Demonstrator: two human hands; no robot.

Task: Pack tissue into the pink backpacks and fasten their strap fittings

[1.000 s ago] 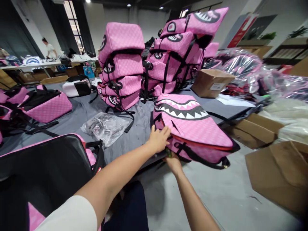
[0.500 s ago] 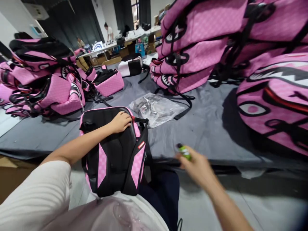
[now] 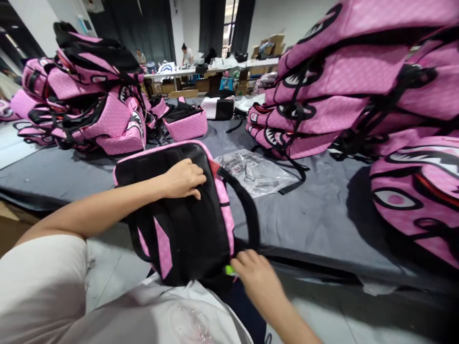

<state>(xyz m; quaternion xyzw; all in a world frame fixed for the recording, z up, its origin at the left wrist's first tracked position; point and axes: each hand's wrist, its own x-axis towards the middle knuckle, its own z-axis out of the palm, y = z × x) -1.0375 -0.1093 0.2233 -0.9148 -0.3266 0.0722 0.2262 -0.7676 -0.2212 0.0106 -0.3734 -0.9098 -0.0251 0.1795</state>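
A pink and black backpack leans back side up against the grey-covered table's front edge, over my lap. My left hand rests on its upper black back panel, fingers curled against the fabric. At the bag's lower right corner my right hand is closed on a small green object, of which only a tip shows. A black shoulder strap loops down the bag's right side toward my right hand.
Stacks of pink shark-face backpacks stand at the left and right, one lying at the far right. A crumpled clear plastic bag lies on the grey table cover. People work at a far table.
My view has swung left from the shark-face bag to the backpack on my lap. My left hand stays on its back panel; my right hand has brought the green object down to the bag's lower corner.
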